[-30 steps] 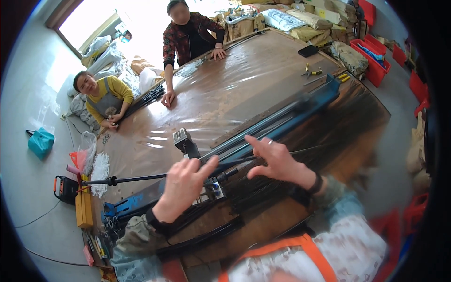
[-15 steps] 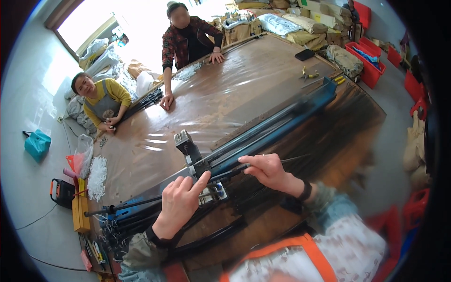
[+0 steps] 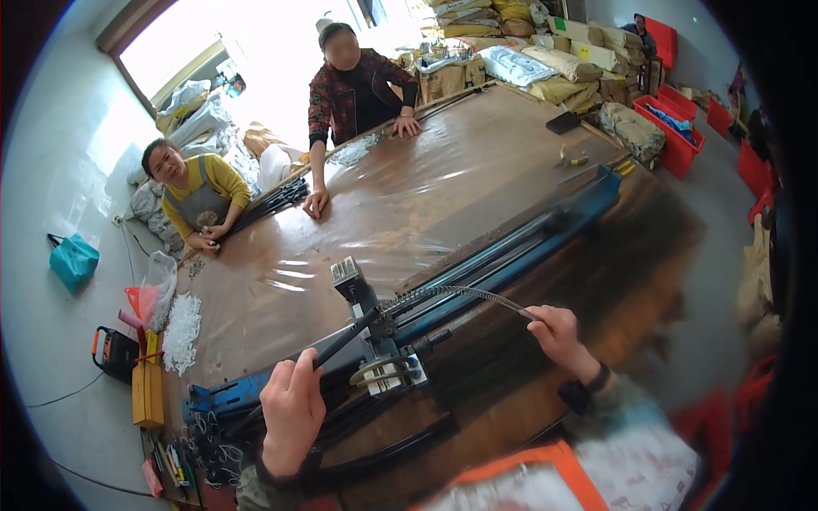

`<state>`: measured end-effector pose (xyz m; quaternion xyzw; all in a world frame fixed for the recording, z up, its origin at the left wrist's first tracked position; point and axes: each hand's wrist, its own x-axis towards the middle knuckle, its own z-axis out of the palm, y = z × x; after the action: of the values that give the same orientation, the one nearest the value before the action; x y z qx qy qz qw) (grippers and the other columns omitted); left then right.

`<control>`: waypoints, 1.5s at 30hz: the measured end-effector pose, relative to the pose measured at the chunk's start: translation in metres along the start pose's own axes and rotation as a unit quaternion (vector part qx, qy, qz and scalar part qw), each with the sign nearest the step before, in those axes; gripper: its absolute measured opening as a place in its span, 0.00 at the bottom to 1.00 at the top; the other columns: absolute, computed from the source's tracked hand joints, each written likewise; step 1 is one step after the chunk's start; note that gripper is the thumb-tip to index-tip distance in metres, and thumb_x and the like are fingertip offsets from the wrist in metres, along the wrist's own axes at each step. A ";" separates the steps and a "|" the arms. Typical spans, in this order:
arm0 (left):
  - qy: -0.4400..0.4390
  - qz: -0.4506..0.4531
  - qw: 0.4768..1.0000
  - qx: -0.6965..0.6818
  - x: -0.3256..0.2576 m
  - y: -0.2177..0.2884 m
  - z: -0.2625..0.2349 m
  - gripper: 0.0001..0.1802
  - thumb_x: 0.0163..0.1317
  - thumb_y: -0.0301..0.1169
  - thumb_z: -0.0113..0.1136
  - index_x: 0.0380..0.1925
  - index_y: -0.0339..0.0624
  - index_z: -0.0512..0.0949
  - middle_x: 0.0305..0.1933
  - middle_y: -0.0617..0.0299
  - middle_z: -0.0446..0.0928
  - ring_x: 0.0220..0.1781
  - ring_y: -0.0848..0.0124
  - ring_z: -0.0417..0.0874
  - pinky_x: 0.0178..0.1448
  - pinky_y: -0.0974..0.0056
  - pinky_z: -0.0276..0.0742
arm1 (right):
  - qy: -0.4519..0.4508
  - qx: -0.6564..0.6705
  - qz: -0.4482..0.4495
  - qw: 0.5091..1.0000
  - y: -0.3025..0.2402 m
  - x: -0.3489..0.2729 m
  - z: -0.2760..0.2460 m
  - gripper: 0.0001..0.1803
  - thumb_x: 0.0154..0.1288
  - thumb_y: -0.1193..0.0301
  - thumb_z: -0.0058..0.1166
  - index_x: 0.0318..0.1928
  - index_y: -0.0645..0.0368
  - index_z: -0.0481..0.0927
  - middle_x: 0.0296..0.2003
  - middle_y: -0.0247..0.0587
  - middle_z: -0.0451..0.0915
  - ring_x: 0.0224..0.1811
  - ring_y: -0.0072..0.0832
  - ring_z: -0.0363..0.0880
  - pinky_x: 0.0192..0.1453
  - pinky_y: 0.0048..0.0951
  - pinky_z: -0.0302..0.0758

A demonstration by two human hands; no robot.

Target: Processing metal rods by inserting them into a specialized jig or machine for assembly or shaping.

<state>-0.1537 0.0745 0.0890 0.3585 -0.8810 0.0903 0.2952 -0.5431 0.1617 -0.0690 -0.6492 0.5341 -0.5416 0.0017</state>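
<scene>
My left hand point(image 3: 291, 407) is closed around a slim black tube point(image 3: 348, 335), which slants up to the clamp block of the bench device. A long thin metal coil spring point(image 3: 464, 291) arches from that tube end over to my right hand point(image 3: 558, 337), whose fingers pinch its far end. Between my hands stands the device's metal block point(image 3: 347, 274), with a small fitting point(image 3: 407, 371) at its near side. Its long blue rail point(image 3: 588, 207) runs diagonally across the table. Whether the spring's near end sits inside the tube, I cannot tell.
Across the brown table point(image 3: 477, 162) are two people, one in yellow sleeves point(image 3: 226, 183), one leaning with both hands on it. White plastic pieces point(image 3: 181, 332) lie at the left edge, pliers point(image 3: 573, 157) at the far right. Red crates point(image 3: 669, 140) and sacks point(image 3: 545, 68) stand beyond.
My right hand has moved right and down, and the spring now shows bowed between my hands. My left hand has dropped lower, with the black tube tilted up toward the block.
</scene>
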 end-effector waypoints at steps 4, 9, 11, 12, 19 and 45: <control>-0.004 -0.008 1.000 0.020 0.000 -0.001 -0.002 0.17 0.59 0.19 0.61 0.50 0.37 0.78 0.29 0.52 0.72 0.31 0.54 0.76 0.33 0.54 0.73 | -0.004 0.004 0.002 1.000 0.007 -0.005 -0.001 0.12 0.70 0.65 0.59 0.46 0.60 0.83 0.27 0.42 0.81 0.25 0.37 0.80 0.29 0.32 0.73; -0.011 -0.005 1.000 0.024 -0.002 -0.002 -0.002 0.18 0.58 0.19 0.62 0.50 0.39 0.79 0.29 0.53 0.71 0.30 0.55 0.76 0.33 0.54 0.73 | -0.007 0.014 0.020 1.000 0.004 -0.016 -0.004 0.13 0.72 0.64 0.56 0.46 0.61 0.82 0.30 0.45 0.82 0.29 0.40 0.82 0.32 0.33 0.76; 0.002 -0.015 1.000 0.015 0.001 -0.002 -0.004 0.18 0.58 0.19 0.62 0.51 0.39 0.79 0.28 0.54 0.71 0.30 0.55 0.76 0.33 0.55 0.72 | -0.035 0.006 0.054 0.998 0.006 -0.019 -0.008 0.13 0.72 0.64 0.56 0.46 0.61 0.82 0.31 0.46 0.82 0.30 0.41 0.82 0.34 0.34 0.76; 0.007 -0.013 1.000 0.016 0.001 -0.003 -0.005 0.18 0.58 0.19 0.62 0.51 0.39 0.79 0.28 0.54 0.71 0.30 0.55 0.76 0.33 0.55 0.72 | -0.032 0.005 0.050 0.998 0.010 -0.021 -0.008 0.13 0.72 0.64 0.56 0.46 0.61 0.82 0.31 0.46 0.82 0.30 0.41 0.82 0.34 0.34 0.76; 0.012 -0.018 1.000 0.001 0.005 -0.006 0.001 0.19 0.59 0.18 0.62 0.51 0.39 0.79 0.28 0.53 0.72 0.29 0.55 0.76 0.33 0.55 0.72 | -0.048 0.020 0.094 0.994 0.012 -0.022 -0.007 0.12 0.73 0.66 0.55 0.48 0.62 0.82 0.32 0.48 0.83 0.31 0.41 0.83 0.33 0.33 0.76; 0.043 -0.075 0.994 0.060 -0.015 -0.050 -0.037 0.18 0.69 0.21 0.55 0.58 0.42 0.77 0.34 0.47 0.75 0.31 0.53 0.75 0.38 0.58 0.73 | -0.193 0.088 -0.158 0.964 -0.025 0.136 0.142 0.06 0.62 0.63 0.65 0.37 0.47 0.88 0.30 0.25 0.84 0.47 0.26 0.78 0.64 0.38 0.59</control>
<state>-0.0944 0.0606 0.1072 0.4368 -0.8308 0.1362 0.3168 -0.4474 -0.0040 -0.0179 -0.8148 0.3648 -0.4441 0.0765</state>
